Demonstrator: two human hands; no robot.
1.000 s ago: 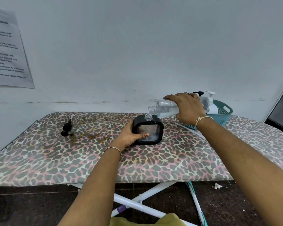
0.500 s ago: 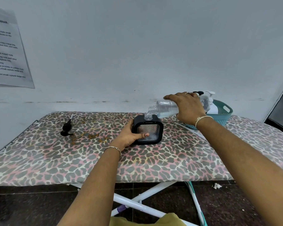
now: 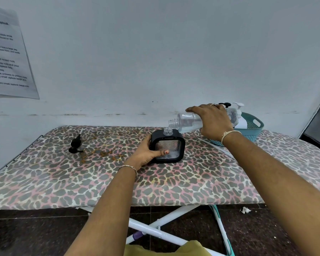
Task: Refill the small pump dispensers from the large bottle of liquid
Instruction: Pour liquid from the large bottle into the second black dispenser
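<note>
A: Well, starting from the head view, the only one. Seeing the small black dispenser (image 3: 167, 148)?

B: Seeing it upright on the leopard-print ironing board (image 3: 192, 182), square-bodied, clear-windowed, neck open.

A: And gripped by what?

B: Gripped by the left hand (image 3: 146, 154) from the dispenser's left side, thumb pressed across the front window, fingers wrapped behind.

A: And above the dispenser?

B: Finding the large clear bottle (image 3: 187, 120) there, tipped nearly level, uncapped mouth just above and slightly right of the dispenser's neck, not touching it. Holding some clear liquid low in its belly. Cannot tell whether any stream runs between the two mouths.

A: Held how?

B: Clasped from on top by the right hand (image 3: 213, 122), fingers curled over the barrel, up and to the right of the dispenser.

A: Anything else round the dispenser?

B: Well to its left, lying on the board, a black pump head (image 3: 75, 144) beside brownish stains (image 3: 103, 154). To its right, behind the right wrist, a teal basket (image 3: 256, 129) with a white pump bottle (image 3: 240, 121) inside. Far up and left of it, on the wall (image 3: 155, 52), a printed sheet (image 3: 7, 56), too blurred for reading.
</note>
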